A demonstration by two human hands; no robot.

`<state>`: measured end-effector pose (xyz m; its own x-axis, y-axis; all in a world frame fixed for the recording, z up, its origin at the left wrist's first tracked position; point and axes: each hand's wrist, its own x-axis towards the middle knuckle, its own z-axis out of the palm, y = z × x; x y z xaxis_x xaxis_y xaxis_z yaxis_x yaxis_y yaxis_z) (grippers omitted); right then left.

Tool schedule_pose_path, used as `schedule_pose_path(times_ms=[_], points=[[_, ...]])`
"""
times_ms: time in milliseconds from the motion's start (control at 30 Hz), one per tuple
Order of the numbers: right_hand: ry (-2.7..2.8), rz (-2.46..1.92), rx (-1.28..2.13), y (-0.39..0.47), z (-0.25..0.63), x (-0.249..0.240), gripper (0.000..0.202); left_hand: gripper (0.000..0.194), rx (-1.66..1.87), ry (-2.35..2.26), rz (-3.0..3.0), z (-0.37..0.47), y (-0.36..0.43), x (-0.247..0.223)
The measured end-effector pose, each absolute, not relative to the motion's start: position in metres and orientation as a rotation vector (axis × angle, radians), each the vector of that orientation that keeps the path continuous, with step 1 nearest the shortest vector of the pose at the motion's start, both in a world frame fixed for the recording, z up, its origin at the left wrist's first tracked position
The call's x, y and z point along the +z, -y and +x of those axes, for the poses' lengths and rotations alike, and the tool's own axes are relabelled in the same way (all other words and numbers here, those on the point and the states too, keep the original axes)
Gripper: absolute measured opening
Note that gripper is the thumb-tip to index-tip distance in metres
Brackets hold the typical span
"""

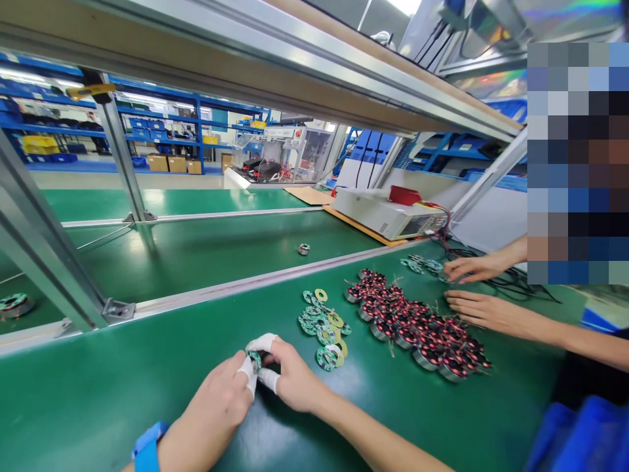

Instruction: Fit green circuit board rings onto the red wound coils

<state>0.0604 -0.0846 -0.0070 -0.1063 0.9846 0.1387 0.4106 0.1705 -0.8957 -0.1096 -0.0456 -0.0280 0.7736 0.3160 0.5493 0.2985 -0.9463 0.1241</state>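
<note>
A small green ring-shaped circuit board (254, 360) is pinched between my two hands, low over the green bench. My left hand (219, 393), with a blue band on its wrist, has its fingers closed on the board's left side. From the right, my right hand (293, 377) grips the same board between thumb and index finger. White covers wrap several of my fingertips. Just beyond my right hand lies a loose pile of green ring boards (310, 322) mixed with yellow rings (335, 320). Whether another part sits behind the held board is hidden by my fingers.
Rows of copper-wound motor stators (405, 321) stand right of the boards. A co-worker's hands (479, 308) work beside them, near more green boards (417, 263). One stator (303, 249) sits beyond the metal rail (236, 278). A grey instrument (378, 213) and dark cables (511, 278) lie farther back.
</note>
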Motion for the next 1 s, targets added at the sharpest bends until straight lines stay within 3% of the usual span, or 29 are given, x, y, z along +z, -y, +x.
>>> schedule_pose_path(times_ms=[400,600,800,1000], points=[[1.604,-1.328,0.998,0.085,0.062,-0.006,0.038,0.024,0.717,-0.663,2.649,-0.112,0.04,0.003],[1.613,-1.252,1.099,0.088,0.066,0.0,0.038,0.043,0.565,-1.001,2.303,-0.114,0.036,0.013],[1.605,-1.265,1.121,0.09,0.067,-0.001,0.045,0.021,0.387,-1.038,2.374,-0.106,0.038,0.004],[1.683,-1.357,0.946,0.089,0.063,0.001,0.032,0.012,0.409,-1.009,2.384,-0.107,0.035,0.0]])
